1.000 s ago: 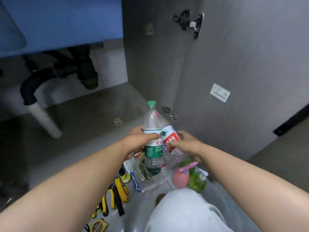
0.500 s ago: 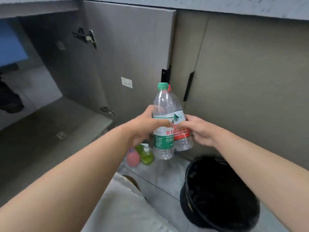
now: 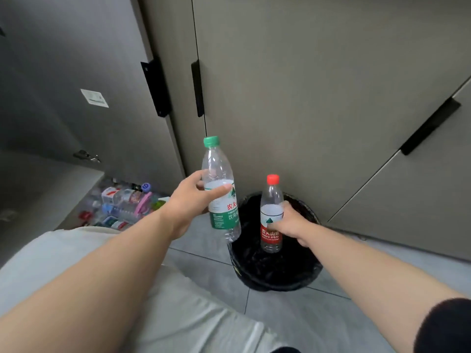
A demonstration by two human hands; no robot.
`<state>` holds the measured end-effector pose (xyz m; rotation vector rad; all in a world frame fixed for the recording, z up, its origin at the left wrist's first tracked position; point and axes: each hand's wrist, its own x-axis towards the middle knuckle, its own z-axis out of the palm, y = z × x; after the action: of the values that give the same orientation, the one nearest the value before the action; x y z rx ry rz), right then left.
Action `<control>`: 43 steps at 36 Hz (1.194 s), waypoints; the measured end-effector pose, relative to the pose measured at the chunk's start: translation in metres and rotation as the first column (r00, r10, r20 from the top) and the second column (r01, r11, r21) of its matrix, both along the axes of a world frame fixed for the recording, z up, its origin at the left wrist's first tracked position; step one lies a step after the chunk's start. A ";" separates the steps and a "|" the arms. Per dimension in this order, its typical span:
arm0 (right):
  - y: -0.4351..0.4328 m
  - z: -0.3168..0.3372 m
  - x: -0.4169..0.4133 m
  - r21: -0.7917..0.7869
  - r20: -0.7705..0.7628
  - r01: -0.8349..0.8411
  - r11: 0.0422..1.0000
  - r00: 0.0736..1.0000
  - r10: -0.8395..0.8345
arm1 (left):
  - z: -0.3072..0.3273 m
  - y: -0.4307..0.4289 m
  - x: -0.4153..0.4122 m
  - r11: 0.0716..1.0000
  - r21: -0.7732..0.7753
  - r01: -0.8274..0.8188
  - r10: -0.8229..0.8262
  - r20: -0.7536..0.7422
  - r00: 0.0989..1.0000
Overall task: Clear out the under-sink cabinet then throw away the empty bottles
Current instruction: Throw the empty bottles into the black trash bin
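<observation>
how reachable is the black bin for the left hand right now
Probably yes: the left hand, gripping the green-capped bottle, is beside the open black bin, nothing between; the right hand holds the red-capped bottle over it.

I am viewing a green-capped bottle [image 3: 222,212], clear, label showing green and white, red-capped bottle [image 3: 270,215], clear, label running white over red, bin [image 3: 275,284] lining showing black, cabinet doors [image 3: 305,98] appearing grey-brown, handles [image 3: 197,89] black, floor tiles [image 3: 293,322] appearing pale grey.

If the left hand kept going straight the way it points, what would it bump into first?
Probably the closed cabinet door behind the bin, with the green-capped bottle in the left hand touching first; depth is unclear.
</observation>
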<state>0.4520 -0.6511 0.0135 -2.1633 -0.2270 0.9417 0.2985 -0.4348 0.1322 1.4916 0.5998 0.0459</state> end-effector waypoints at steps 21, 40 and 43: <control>0.046 -0.034 -0.015 0.084 -0.277 0.163 0.983 0.951 -0.134 | -0.007 0.011 0.021 1.000 0.002 -0.001 0.001 0.047 0.999; 0.046 0.084 -0.013 0.428 0.216 -0.257 0.866 0.960 0.178 | -0.004 -0.006 0.021 0.951 0.198 0.235 -0.243 0.013 0.970; 0.033 0.055 -0.009 0.295 0.262 -0.230 0.927 0.953 0.153 | -0.007 -0.002 0.019 0.942 0.295 0.162 -0.155 -0.047 0.987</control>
<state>0.4428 -0.6176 0.0682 -1.9646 -0.6753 0.6930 0.3174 -0.4365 0.1250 1.8327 0.5044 -0.0062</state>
